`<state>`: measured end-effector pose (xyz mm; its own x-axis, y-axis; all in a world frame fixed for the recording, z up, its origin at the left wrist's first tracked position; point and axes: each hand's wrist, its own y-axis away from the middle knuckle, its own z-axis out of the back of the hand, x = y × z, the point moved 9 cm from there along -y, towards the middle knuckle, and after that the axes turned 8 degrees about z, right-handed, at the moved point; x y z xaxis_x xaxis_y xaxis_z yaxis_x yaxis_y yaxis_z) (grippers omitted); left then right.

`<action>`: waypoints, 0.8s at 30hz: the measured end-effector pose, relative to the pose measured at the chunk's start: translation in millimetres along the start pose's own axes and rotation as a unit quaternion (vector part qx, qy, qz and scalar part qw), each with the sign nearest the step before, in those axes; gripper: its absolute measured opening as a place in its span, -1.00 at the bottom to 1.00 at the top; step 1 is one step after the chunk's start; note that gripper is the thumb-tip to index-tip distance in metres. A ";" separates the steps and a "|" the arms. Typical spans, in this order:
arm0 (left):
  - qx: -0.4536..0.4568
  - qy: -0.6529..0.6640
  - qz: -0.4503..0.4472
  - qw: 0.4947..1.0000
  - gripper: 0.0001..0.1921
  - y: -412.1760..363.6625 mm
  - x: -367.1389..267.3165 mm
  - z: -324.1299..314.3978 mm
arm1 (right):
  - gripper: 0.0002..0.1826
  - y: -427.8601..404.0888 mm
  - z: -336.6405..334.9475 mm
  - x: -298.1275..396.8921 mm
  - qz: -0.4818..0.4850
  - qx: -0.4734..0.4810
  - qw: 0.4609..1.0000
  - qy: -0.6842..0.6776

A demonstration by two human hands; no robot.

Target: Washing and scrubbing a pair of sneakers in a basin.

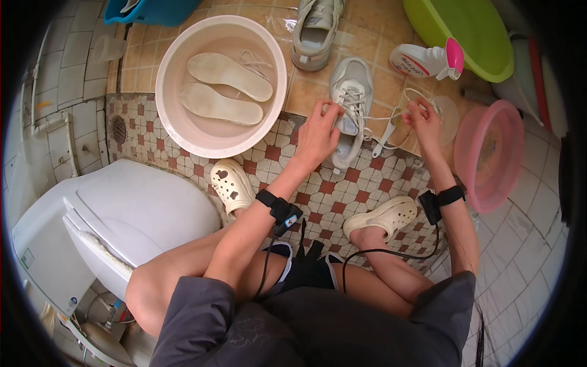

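Observation:
A grey-and-white sneaker [353,87] lies in front of me, its toe pointing away and its laces partly threaded. My left hand [318,133] curls around the left edge of its opening, fingertips and thumb against the shoe. To the right of the sneaker, my right hand [422,120] pinches a white shoelace [383,119], which stretches from the eyelets to my fingers. More loose lace loops around that hand. A white-handled brush [387,136] lies under the lace, beside a translucent round lid or dish [447,119].
A second sneaker [316,39] stands farther off. Two insoles [229,75] and a lace soak in a pale basin [163,114]. A spray bottle [419,59], green basin [481,41] and pink basin [465,160] are at right. A blue tub [156,13] and white toilet [151,202] are at left.

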<state>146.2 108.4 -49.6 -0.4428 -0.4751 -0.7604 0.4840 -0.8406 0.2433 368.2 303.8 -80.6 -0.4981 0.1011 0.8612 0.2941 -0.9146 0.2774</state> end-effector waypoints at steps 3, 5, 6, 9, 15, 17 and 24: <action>-0.050 0.008 -0.036 0.998 -0.66 0.1 -10.3 11.1 | -0.77 19.4 -12.1 34.6 0.115 -0.051 0.990 0.061; -0.092 0.015 -0.068 0.993 -0.67 0.9 -25.5 22.3 | -0.82 46.7 -49.0 81.4 0.243 0.080 0.956 0.143; -0.132 0.022 -0.060 0.989 -0.72 3.0 -33.2 24.9 | -0.82 53.8 -54.3 84.2 0.241 0.079 0.956 0.146; -0.148 0.027 -0.084 0.985 -0.77 18.7 -45.1 11.2 | -0.83 70.6 -91.0 102.2 0.312 0.170 0.919 0.173; -0.047 -0.031 -0.019 0.998 -0.74 40.4 -36.3 -29.2 | -0.83 48.7 -128.2 96.2 0.300 0.247 0.872 0.299; -0.058 -0.039 0.002 0.998 -0.70 41.5 -30.7 -26.1 | -0.83 58.1 -143.7 112.2 0.445 0.290 0.824 0.197; -0.083 -0.128 -0.110 0.982 -0.49 52.0 -31.3 -30.4 | -0.82 48.5 -141.1 112.0 0.355 0.360 0.846 0.170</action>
<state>208.2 87.5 -31.5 -0.7157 -0.3548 -0.6015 0.4627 -0.8861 -0.0279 211.5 215.5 -30.7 -0.1573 -0.6033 0.7818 0.9771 -0.2097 0.0347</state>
